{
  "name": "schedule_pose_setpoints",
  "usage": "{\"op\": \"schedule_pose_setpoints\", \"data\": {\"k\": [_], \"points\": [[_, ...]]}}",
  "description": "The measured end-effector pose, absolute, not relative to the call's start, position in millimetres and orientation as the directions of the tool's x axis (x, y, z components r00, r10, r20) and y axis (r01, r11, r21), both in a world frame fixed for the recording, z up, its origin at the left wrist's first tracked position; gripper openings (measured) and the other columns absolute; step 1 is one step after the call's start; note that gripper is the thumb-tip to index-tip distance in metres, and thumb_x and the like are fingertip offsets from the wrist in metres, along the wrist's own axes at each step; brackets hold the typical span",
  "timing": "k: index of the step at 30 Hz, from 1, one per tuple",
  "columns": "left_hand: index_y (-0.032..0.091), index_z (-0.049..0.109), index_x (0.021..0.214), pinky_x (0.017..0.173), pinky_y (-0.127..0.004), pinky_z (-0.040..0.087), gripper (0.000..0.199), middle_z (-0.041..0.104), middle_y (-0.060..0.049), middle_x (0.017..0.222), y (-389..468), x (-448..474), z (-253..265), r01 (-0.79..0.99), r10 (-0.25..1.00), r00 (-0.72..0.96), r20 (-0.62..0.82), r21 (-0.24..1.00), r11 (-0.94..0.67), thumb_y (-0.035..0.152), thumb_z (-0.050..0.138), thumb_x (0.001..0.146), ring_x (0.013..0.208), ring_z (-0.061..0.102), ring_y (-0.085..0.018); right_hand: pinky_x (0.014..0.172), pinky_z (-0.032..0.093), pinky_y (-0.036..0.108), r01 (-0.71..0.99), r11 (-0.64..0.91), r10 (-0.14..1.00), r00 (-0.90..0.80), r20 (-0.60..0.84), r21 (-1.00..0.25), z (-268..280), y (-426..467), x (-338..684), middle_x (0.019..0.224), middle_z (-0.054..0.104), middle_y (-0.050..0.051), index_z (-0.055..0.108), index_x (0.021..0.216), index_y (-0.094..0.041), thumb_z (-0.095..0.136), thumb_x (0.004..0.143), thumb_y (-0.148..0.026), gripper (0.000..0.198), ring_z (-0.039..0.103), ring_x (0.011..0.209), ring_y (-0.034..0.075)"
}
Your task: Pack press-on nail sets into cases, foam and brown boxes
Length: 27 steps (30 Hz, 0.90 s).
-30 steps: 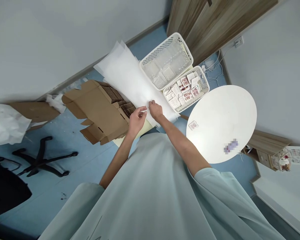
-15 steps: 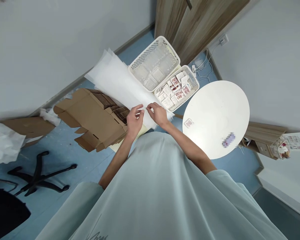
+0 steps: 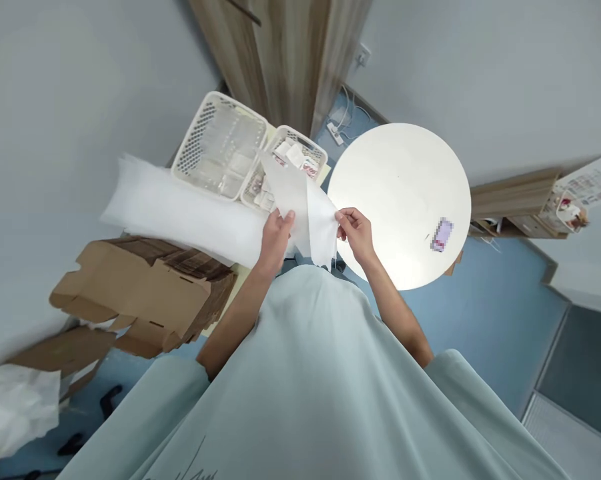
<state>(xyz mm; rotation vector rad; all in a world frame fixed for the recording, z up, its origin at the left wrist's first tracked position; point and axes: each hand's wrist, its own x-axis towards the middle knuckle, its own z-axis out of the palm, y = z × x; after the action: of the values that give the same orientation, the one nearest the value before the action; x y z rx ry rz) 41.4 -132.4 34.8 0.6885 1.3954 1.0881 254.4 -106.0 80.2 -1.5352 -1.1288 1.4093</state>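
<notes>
Between my hands a thin white packing sheet [image 3: 290, 193] stands up off the stack, one part of it folded over the other. My left hand [image 3: 275, 241] pinches its left side between thumb and fingers. At the right edge, the thumb and fingertips of my right hand [image 3: 356, 233] close on it, over the left rim of the round white table [image 3: 405, 180]. A pile of similar white sheets [image 3: 190, 213] lies to the left of my left hand. The raised sheet covers part of the small basket behind it.
Two white baskets stand behind the sheets: the larger basket [image 3: 177, 163] holds clear plastic boxes, the smaller basket [image 3: 324, 157] printed cards. Flattened cardboard boxes [image 3: 135, 287] are stacked at the left. A blurred purple item [image 3: 441, 235] lies on the table. A power strip [image 3: 335, 133] is on the floor.
Both hands were over the sheet pile, fingertips close together; now a white sheet is lifted between them, and the right hand is farther right. The view has turned toward the table.
</notes>
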Motion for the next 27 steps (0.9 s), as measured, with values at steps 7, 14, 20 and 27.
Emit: {"op": "schedule_pose_setpoints", "data": {"k": [7,14,20,27], "points": [[0.019,0.076,0.114,0.101,-0.052,0.067,0.050,0.083,-0.015,0.120,-119,166,42,-0.100,0.879,0.089,-0.468,0.874,0.475,0.066,0.077,0.096,0.118,0.080,-0.037,0.061,0.055,0.030,0.115,-0.418,0.898,0.204,-0.391,-0.901,57,-155,363,0.084,0.071,0.001,0.069,0.103,-0.026,0.071,0.095,-0.070,0.044,0.070,0.070,0.017],[0.020,0.079,0.107,0.101,-0.047,0.064,0.047,0.084,-0.012,0.115,-116,265,17,0.151,0.894,0.172,-0.414,0.908,0.391,0.064,0.080,0.092,0.110,0.079,-0.032,0.082,0.068,0.036,0.102,-0.466,0.866,0.254,-0.430,-0.879,20,-193,443,0.151,0.070,0.014,0.061,0.154,-0.027,0.072,0.094,-0.069,0.074,0.080,0.110,0.025],[0.021,0.076,0.094,0.093,-0.044,0.062,0.040,0.081,-0.008,0.100,-107,322,-6,0.335,0.847,0.356,-0.396,0.900,0.280,0.061,0.077,0.093,0.102,0.076,-0.030,0.109,0.064,0.044,0.178,-0.566,0.807,0.320,-0.496,-0.805,-10,-193,474,0.168,0.059,0.016,0.060,0.158,-0.025,0.084,0.088,-0.053,0.079,0.079,0.119,0.028],[0.021,0.079,0.095,0.093,-0.041,0.061,0.042,0.083,-0.008,0.099,-93,351,-26,0.403,0.742,0.500,-0.447,0.878,0.257,0.063,0.077,0.089,0.099,0.074,-0.030,0.100,0.066,0.042,-0.002,-0.593,0.790,0.197,-0.581,-0.805,-52,-182,498,0.133,0.082,0.008,0.071,0.144,-0.026,0.074,0.093,-0.045,0.054,0.080,0.117,0.026]]}}
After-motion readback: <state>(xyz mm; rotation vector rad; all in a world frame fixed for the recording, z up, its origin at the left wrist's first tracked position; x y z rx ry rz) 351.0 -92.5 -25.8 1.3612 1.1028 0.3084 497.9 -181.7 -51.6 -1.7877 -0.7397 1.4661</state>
